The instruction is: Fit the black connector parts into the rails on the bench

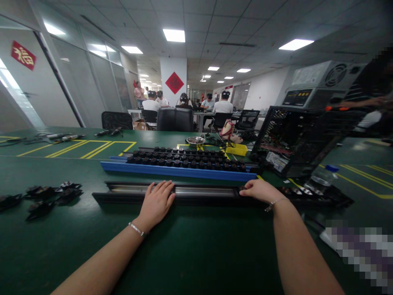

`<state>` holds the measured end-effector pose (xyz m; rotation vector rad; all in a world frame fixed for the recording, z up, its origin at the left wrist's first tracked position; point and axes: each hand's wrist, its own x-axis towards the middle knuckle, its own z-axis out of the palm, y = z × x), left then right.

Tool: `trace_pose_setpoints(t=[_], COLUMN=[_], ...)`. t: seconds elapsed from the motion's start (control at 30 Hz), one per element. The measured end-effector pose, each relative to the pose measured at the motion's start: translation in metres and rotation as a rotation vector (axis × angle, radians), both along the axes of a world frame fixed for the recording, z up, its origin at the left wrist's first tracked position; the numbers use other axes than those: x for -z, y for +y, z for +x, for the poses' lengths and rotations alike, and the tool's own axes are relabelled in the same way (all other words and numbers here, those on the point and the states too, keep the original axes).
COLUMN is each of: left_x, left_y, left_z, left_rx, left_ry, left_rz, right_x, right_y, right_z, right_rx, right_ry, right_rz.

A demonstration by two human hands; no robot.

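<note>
A long black rail (202, 192) with a bright metal channel lies across the green table in front of me. My left hand (159, 198) rests flat on its near side, fingers stretched out and slightly spread. Farther right along the rail, my right hand (259, 191) is closed in a pinch; a small black part shows at its fingertips inside the channel, mostly covered. Beyond my right wrist, several black and silver pieces (299, 191) sit along the rail's right end. Just behind it stands a blue rail (178, 169) with rows of black socket-like parts (184, 162).
Loose black parts (41, 196) lie at the left. An opened computer case (294, 139) stands on the right, beside a blue-capped clear container (322, 175). A metal bowl (195, 140), cables and a yellow tray (237, 149) are farther back. Other people sit beyond the table.
</note>
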<state>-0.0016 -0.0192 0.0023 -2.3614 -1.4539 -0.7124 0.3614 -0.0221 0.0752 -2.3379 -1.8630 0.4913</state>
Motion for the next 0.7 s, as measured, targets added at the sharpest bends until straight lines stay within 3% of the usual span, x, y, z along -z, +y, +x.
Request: trace_pose_setpoints(t=[0.7], left_x=[0.000], left_y=[0.000], left_z=[0.000], left_rx=[-0.007], left_ry=[0.019], left_rz=[0.005], right_x=[-0.003], right_y=[0.001], right_z=[-0.019], right_rx=[-0.087], right_ry=[-0.007], right_rz=[-0.023])
